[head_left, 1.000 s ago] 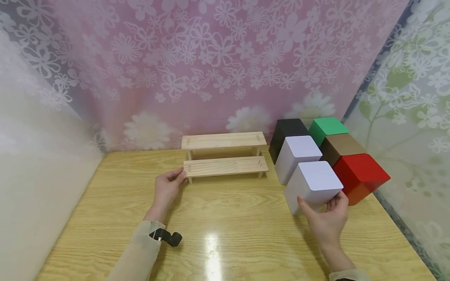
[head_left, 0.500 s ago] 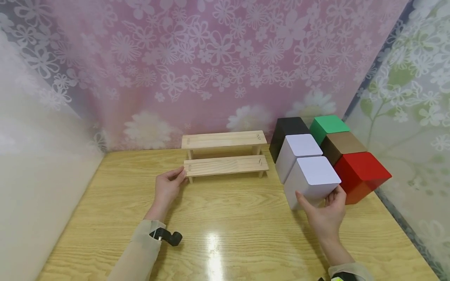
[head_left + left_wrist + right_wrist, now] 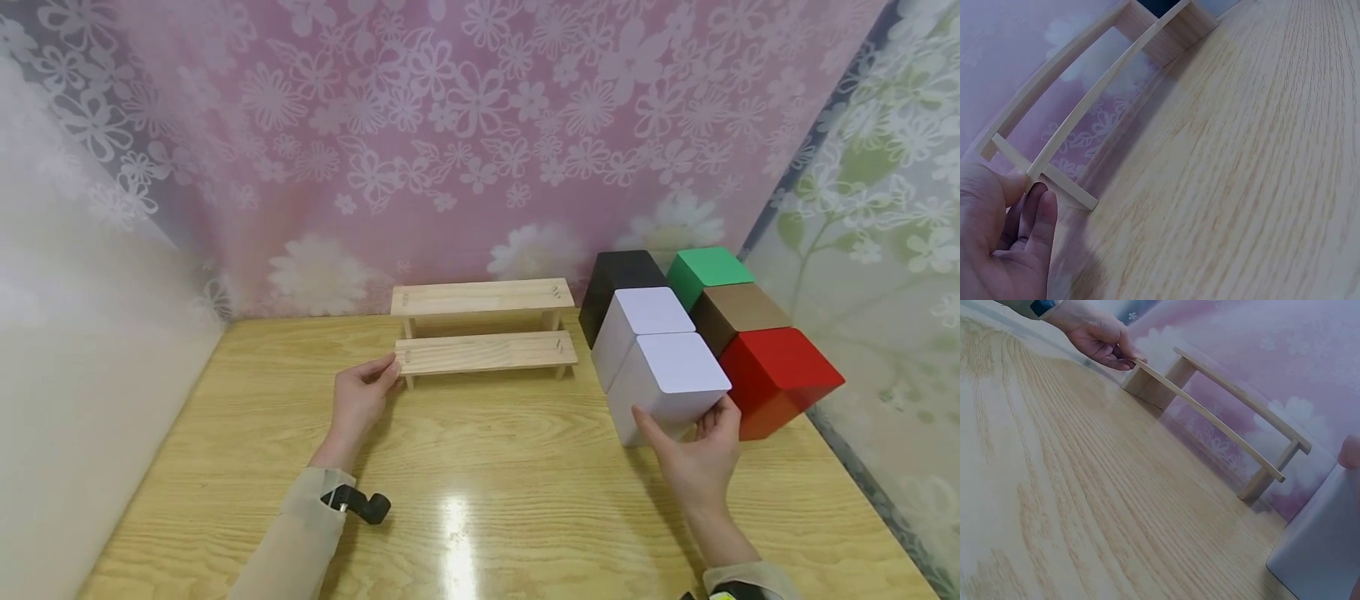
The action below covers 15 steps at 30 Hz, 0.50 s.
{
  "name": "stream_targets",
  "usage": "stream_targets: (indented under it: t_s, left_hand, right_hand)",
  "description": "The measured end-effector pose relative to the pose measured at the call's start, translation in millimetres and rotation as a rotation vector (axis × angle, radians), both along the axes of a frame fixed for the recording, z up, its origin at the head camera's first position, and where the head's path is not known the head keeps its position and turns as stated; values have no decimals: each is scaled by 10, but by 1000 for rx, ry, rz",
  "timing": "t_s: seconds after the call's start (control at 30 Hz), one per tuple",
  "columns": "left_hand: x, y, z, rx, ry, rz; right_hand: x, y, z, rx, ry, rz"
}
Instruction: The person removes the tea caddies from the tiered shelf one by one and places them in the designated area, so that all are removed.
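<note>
A two-tier wooden stand is on the table near the back curtain. My left hand pinches the left end of its lower board between thumb and fingers, as the left wrist view shows with the hand under the board edge. My right hand grips the nearest white box by its lower front, thumb on the left and fingers on the right. That box stands against a second white box behind it. In the right wrist view only part of the gripped box shows.
Behind the white boxes is a black box. To their right stand a green box, a brown box and a red box. A pink flowered curtain closes off the back of the wooden table.
My right hand has pushed the near white box back and slightly left, closing the gap to the white box behind. The left hand keeps its hold on the stand.
</note>
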<state>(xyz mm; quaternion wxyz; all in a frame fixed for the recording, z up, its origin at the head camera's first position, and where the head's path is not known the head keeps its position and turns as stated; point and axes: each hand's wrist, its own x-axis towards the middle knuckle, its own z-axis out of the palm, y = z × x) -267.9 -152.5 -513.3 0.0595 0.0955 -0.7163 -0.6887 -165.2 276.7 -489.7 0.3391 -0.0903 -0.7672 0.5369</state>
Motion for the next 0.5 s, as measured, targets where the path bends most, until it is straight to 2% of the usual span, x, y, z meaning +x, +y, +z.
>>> stream_targets:
  t_s: [0.17, 0.27, 0.3, 0.37, 0.5]
  left_hand:
    - [8, -11, 27, -49, 14, -23]
    - [50, -40, 67, -193, 63, -29]
    - [70, -47, 90, -244, 88, -30]
    - [125, -61, 160, -347, 144, -33]
    - [246, -48, 391, -534, 258, -57]
  right_hand:
    - [20, 55, -5, -6, -58, -9]
    - [86, 71, 91, 31, -75, -31]
    - [109, 77, 140, 68, -51, -36]
    - [149, 76, 259, 161, 61, -38]
    - [182, -50, 560, 371, 399, -32]
